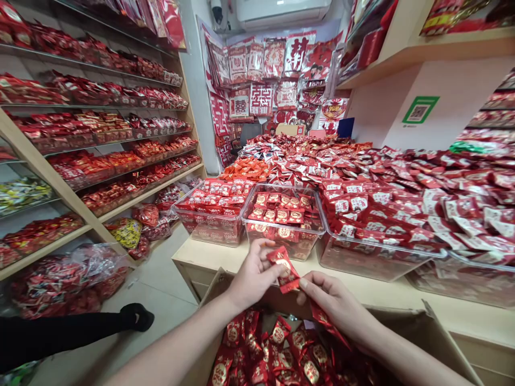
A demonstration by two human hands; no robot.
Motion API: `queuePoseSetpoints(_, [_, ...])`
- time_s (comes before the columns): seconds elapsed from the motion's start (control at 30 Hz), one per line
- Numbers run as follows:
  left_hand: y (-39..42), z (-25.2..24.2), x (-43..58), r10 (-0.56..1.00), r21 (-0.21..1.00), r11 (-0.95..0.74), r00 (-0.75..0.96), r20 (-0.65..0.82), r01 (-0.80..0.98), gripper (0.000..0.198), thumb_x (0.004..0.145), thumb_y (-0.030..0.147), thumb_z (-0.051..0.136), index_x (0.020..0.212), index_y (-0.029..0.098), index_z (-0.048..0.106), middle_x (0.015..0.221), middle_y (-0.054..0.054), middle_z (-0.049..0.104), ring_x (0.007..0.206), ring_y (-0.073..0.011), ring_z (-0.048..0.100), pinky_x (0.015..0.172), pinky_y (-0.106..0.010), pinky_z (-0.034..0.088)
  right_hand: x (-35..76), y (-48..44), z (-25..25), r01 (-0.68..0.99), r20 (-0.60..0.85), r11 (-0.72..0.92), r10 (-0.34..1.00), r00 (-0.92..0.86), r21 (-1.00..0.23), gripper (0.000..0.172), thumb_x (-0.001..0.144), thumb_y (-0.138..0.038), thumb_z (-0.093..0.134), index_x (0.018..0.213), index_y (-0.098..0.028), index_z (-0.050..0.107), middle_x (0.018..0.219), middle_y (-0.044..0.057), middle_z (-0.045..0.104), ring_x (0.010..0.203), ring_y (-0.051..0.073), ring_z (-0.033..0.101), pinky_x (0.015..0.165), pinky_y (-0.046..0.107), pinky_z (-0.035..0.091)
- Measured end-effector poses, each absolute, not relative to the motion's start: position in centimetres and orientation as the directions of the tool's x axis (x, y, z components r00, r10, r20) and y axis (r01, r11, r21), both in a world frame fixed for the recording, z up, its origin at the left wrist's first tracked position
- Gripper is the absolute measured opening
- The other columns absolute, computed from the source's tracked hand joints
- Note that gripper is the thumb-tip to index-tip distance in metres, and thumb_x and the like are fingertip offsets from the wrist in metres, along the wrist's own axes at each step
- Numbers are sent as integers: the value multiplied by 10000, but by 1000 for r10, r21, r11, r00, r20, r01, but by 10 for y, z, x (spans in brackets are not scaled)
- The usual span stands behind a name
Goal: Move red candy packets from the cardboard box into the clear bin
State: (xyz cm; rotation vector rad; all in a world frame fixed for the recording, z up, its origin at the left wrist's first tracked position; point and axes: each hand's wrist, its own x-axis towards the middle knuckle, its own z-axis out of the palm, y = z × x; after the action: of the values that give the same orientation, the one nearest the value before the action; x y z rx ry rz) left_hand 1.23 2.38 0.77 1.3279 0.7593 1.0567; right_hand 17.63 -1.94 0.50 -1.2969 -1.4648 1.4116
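Observation:
A red wrapped candy (286, 276) with gold print is held up over an open cardboard box. My left hand (249, 276) pinches it from the left, thumb on its front. On its lower right corner rest the thumb and fingertip of my right hand (333, 297). More red wrapped candies (326, 321) hang below my right palm, partly hidden by it. Beneath both hands, the cardboard box (436, 335) holds many loose red candies (281, 356). Just beyond my hands stands a clear plastic bin (306, 247) with similar candies laid in rows.
Another clear bin (213, 228) stands left on the pale counter (189, 257), and a larger bin (374, 262) stands right, heaped with red packets. Shelves (108, 214) of packets line the left wall. A person's leg in black (92, 332) reaches in at lower left, near filled plastic bags (60, 279).

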Motion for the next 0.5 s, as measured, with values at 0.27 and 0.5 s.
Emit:
queuePoseSetpoints(0.27, [149,90,-20,851,415,-485,306,426,770,349,695,297,546,1005,157,466,1024,-73,520,905,-183,500,790,-301,392,171,-22,1,232,-187,-112,925,-331,-966,297,754,-433,458,664,-151,484,581,2,575,465,78,417,472,209,314])
queuePoseSetpoints(0.5, [236,101,6,839,201,-536,492,232,820,211,603,205,619,802,137,614,812,-40,613,764,-166,542,692,-249,399,172,-21,0,254,-152,-66,929,-336,-965,290,759,-421,449,660,-150,481,570,3,554,493,85,421,490,208,318])
